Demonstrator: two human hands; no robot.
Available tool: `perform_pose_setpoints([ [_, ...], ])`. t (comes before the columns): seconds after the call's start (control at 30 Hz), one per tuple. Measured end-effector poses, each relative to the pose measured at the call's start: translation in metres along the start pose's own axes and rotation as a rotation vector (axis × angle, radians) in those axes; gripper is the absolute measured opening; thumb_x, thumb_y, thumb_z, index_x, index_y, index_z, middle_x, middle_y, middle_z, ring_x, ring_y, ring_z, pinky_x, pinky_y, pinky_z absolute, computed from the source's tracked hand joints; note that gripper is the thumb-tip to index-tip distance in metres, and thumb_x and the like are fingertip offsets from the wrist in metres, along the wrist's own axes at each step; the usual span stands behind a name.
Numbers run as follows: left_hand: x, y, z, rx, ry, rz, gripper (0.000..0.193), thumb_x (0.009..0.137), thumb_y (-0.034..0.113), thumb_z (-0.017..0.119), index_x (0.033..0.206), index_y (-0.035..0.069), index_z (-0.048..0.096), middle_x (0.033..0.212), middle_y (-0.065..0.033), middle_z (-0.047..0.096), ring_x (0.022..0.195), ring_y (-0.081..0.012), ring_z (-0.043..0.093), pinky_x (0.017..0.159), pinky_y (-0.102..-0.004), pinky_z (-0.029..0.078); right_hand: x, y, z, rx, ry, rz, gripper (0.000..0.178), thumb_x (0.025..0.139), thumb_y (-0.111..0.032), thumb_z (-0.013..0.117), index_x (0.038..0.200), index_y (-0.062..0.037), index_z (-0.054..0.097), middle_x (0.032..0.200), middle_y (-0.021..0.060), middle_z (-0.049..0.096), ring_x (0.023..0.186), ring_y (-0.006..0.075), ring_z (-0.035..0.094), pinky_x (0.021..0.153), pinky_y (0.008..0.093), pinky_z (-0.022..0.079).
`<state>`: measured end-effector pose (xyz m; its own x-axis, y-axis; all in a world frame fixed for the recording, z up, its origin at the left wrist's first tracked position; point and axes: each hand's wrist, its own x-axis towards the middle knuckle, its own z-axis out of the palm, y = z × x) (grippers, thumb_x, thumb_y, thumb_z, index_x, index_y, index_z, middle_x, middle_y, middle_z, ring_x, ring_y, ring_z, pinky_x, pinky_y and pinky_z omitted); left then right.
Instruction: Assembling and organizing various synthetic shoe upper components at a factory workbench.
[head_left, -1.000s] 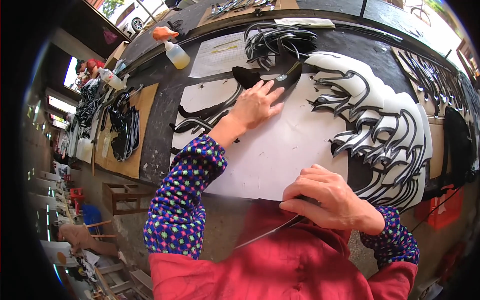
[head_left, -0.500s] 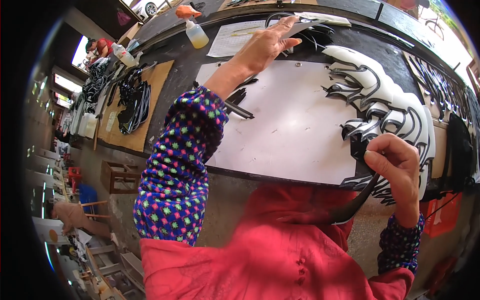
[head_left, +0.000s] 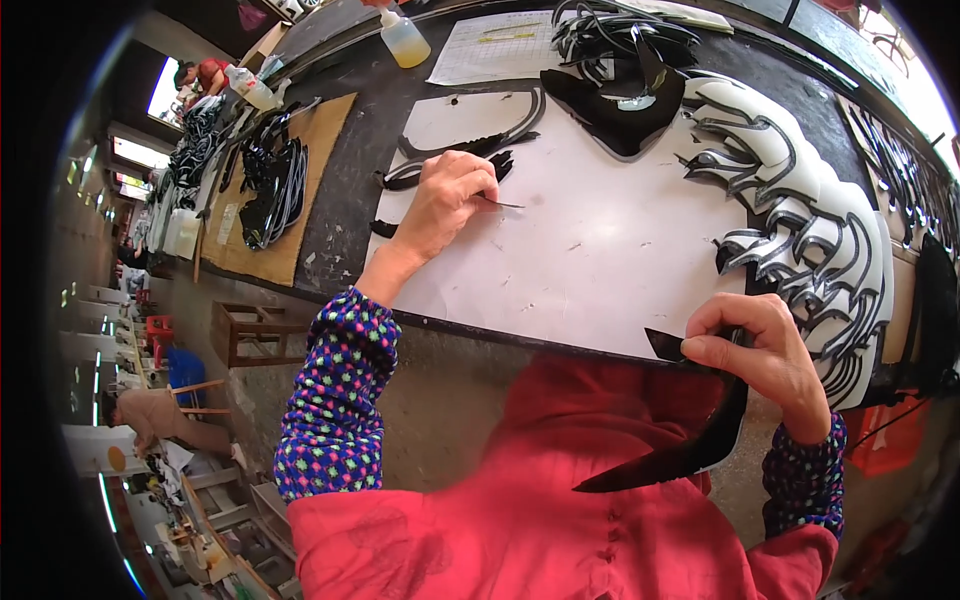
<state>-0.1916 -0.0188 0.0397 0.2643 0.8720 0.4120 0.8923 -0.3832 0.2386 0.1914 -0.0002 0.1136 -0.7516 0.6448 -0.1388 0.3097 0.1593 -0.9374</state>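
Over the left part of a white board [head_left: 600, 250], my left hand [head_left: 450, 195] is closed in a pinch on a thin dark strip [head_left: 508, 205]. My right hand [head_left: 755, 350], at the board's near right edge, grips a long curved black piece [head_left: 715, 435] between thumb and fingers. One pointed end of it shows beside the thumb, while the rest hangs below over the red apron. Near the left hand lie dark curved strips [head_left: 475, 143]. A glossy black pointed panel [head_left: 620, 110] rests on the board's far side.
Overlapping white pieces with black-grey edging [head_left: 830, 240] fan along the right. A bundle of black strips [head_left: 600, 40], a paper sheet [head_left: 490, 50] and a bottle of yellowish liquid [head_left: 404, 42] are at the back. Cardboard with black parts [head_left: 275, 190] lies left; a wooden stool [head_left: 255, 335] stands below.
My left hand has come back from the far side to the board's left part, now pinching a thin strip. The glossy panel now lies at the far side. My right hand has shifted slightly nearer and left.
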Motion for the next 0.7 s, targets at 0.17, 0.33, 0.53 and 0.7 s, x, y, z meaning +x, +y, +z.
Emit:
perform_pose_setpoints([
  [0.17, -0.004, 0.028, 0.008, 0.023, 0.046, -0.009, 0.018, 0.076, 0.003, 0.073, 0.09, 0.011, 0.065, 0.099, -0.0008, 0.065, 0.09, -0.0227, 0.062, 0.081, -0.0331, 0.046, 0.024, 0.007, 0.005, -0.007, -0.008, 0.092, 0.02, 0.085, -0.016, 0.073, 0.085, 0.0031, 0.068, 0.065, 0.0041, 0.062, 0.061, 0.0097, 0.057, 0.059, 0.0246, 0.045],
  [0.33, -0.018, 0.082, 0.04, -0.112, 0.048, 0.166, 0.026, 0.08, 0.004, 0.069, 0.105, 0.008, 0.072, 0.103, -0.004, 0.068, 0.093, -0.0204, 0.064, 0.076, -0.0336, 0.051, 0.043, 0.018, 0.008, -0.063, 0.03, 0.238, 0.02, 0.086, -0.016, 0.071, 0.086, 0.0036, 0.069, 0.066, 0.0024, 0.062, 0.062, 0.0078, 0.054, 0.06, 0.0246, 0.045],
  [0.53, -0.027, 0.089, 0.042, -0.183, 0.028, 0.155, 0.03, 0.075, 0.005, 0.07, 0.105, 0.004, 0.072, 0.109, -0.0045, 0.066, 0.099, -0.0207, 0.063, 0.08, -0.0329, 0.049, 0.053, 0.021, 0.011, -0.087, 0.017, 0.284, 0.016, 0.086, -0.013, 0.07, 0.089, 0.0024, 0.069, 0.07, 0.0045, 0.065, 0.065, 0.0097, 0.058, 0.063, 0.0253, 0.047],
  [0.7, -0.033, 0.085, 0.04, -0.251, 0.024, 0.148, 0.033, 0.073, 0.006, 0.071, 0.105, 0.003, 0.073, 0.104, -0.0035, 0.065, 0.097, -0.0209, 0.063, 0.079, -0.0332, 0.051, 0.065, 0.026, 0.023, -0.184, 0.0, 0.209, 0.013, 0.085, -0.011, 0.071, 0.089, 0.0018, 0.069, 0.075, 0.0104, 0.067, 0.068, 0.0196, 0.064, 0.066, 0.0292, 0.049],
])
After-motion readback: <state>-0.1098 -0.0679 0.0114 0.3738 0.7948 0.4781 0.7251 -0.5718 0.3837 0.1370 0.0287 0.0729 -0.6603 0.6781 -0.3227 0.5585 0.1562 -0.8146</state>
